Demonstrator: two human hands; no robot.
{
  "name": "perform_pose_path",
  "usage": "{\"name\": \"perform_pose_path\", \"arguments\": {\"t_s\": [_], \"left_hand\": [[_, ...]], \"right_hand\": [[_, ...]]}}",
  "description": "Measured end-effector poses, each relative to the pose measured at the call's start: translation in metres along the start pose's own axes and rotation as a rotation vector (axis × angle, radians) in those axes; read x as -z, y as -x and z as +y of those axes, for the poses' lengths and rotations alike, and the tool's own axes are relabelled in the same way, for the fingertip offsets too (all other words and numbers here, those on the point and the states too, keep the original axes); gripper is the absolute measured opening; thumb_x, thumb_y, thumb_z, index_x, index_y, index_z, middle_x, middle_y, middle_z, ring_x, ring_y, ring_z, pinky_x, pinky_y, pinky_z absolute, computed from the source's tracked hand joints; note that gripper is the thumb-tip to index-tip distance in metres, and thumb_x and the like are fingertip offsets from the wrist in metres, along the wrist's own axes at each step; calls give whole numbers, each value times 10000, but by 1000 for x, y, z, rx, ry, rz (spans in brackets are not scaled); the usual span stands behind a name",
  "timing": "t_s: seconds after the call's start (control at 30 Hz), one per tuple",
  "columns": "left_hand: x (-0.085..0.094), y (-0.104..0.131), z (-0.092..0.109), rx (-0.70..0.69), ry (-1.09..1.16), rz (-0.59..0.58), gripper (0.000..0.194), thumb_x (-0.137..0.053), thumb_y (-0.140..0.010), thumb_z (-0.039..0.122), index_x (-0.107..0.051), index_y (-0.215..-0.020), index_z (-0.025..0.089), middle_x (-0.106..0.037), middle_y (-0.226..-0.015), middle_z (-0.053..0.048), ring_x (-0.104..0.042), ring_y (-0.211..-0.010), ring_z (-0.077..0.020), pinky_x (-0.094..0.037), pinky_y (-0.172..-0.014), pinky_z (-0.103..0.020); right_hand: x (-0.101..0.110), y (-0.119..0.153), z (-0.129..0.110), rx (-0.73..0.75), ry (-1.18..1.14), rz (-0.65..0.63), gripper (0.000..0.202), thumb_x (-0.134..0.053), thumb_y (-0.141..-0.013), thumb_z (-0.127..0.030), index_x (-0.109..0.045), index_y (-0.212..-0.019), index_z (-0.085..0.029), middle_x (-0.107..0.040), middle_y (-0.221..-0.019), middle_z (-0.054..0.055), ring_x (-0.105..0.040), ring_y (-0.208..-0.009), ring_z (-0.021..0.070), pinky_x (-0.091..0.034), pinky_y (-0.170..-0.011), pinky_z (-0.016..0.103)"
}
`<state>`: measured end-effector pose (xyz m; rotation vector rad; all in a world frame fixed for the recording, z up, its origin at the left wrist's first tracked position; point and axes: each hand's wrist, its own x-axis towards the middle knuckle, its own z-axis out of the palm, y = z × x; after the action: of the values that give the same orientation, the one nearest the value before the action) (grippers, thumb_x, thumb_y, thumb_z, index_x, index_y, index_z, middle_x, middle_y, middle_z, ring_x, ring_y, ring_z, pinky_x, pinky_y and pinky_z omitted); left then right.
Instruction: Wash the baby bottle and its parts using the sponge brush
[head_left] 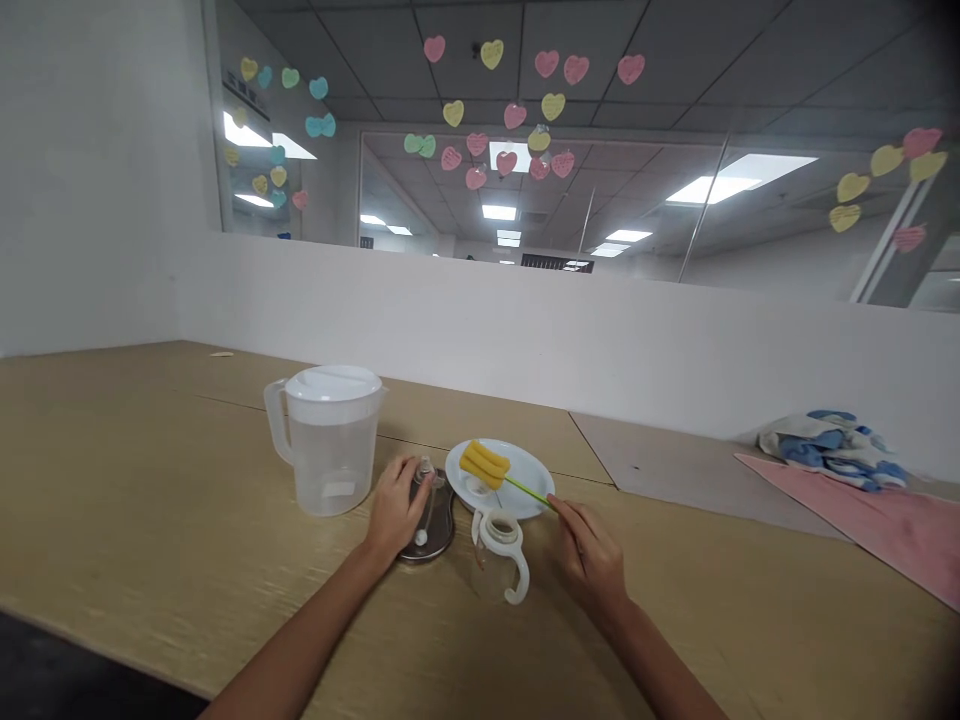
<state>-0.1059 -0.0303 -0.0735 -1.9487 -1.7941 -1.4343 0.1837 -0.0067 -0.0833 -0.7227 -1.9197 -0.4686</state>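
Note:
My right hand [589, 550] is closed around the end of a thin green handle [529, 490]. A yellow sponge head [485, 464] at its other end is over the white plate [536, 474]. My left hand [397, 508] has its fingers curled at a small clear item with a knob-like top [425, 466], on or above a dark brown tray [441, 530]; its grip on that item is partly hidden. Between my hands stands a clear vessel with a white collar and curved handle [517, 570], its round mouth facing up.
A translucent lidded pitcher [334, 450] stands left of my left hand. At the right lie a pink cloth [885, 515] and a crumpled blue and white cloth [832, 450]. A white wall [480, 330] with glass above borders the table's back.

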Motion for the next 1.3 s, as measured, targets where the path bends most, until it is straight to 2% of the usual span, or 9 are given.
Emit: {"name": "perform_pose_path", "arguments": {"t_s": [0.13, 0.27, 0.33, 0.43, 0.73, 1.03, 1.1, 1.23, 1.3], "left_hand": [[0, -2, -6, 97, -145, -164, 306, -344, -887, 229, -494, -1139, 140, -595, -1085, -121, -543, -1024, -236, -407, -906, -359], [-1, -3, -7, 139, -211, -345, 444, -400, -797, 92, -417, -1240, 116, -610, -1122, -133, -563, -1035, -231, -401, -896, -345], [-1, -3, -6, 120, -261, -450, 407, -411, -781, 84, -483, -1178, 132, -625, -1104, -128, -556, -1052, -242, -376, -919, -359], [-1, -4, -5, 93, -285, -501, 302, -422, -776, 99, -567, -1035, 153, -649, -1057, -114, -562, -1037, -247, -364, -921, -363], [3, -4, 1, 83, -284, -465, 238, -410, -866, 311, -588, -932, 167, -673, -936, -109, -604, -920, -254, -398, -808, -345], [1, -3, -3, 34, -212, -496, 164, -478, -828, 287, -590, -887, 182, -669, -953, -91, -596, -938, -242, -394, -817, -336], [1, -2, -3, 42, -125, -430, 168, -458, -836, 306, -572, -881, 190, -658, -957, -80, -592, -926, -227, -404, -811, -327], [3, -9, 4, 115, 121, -108, 178, -376, -857, 344, -488, -872, 206, -630, -902, -44, -584, -858, -187, -430, -775, -304], [3, -19, 15, 93, 202, -38, 122, -406, -824, 306, -465, -864, 207, -625, -891, -32, -581, -824, -174, -434, -754, -292]], "right_hand": [[-1, 1, 3, -43, 22, 1, 389, -383, -835, -96, -572, -1165, -177, -643, -972, 93, -624, -866, 169, -515, -736, 275], [-1, 0, 2, -53, 56, 4, 370, -384, -836, -115, -589, -1137, -176, -649, -952, 84, -626, -860, 163, -519, -741, 275], [-1, -1, 1, -51, 63, -9, 367, -381, -838, -116, -593, -1132, -175, -650, -953, 84, -625, -866, 162, -521, -748, 276], [-1, -2, 2, -39, 67, -22, 370, -374, -839, -111, -596, -1127, -175, -653, -946, 84, -626, -854, 161, -522, -733, 273], [-2, 0, 2, -68, 97, -37, 370, -369, -839, -124, -600, -1123, -178, -654, -956, 82, -623, -864, 167, -520, -729, 276], [-2, 0, 6, -31, 107, -37, 384, -377, -820, -100, -590, -1130, -176, -653, -961, 76, -624, -864, 156, -517, -740, 263], [-2, 0, 6, -35, 110, -32, 386, -373, -817, -105, -595, -1124, -181, -656, -956, 75, -626, -858, 156, -517, -731, 261], [-1, -1, 5, -74, 104, -2, 372, -366, -823, -119, -604, -1102, -180, -659, -938, 74, -626, -823, 157, -511, -732, 268], [1, -3, 3, -128, 82, 15, 359, -361, -834, -129, -606, -1092, -176, -657, -930, 73, -621, -808, 156, -504, -715, 264]]}}
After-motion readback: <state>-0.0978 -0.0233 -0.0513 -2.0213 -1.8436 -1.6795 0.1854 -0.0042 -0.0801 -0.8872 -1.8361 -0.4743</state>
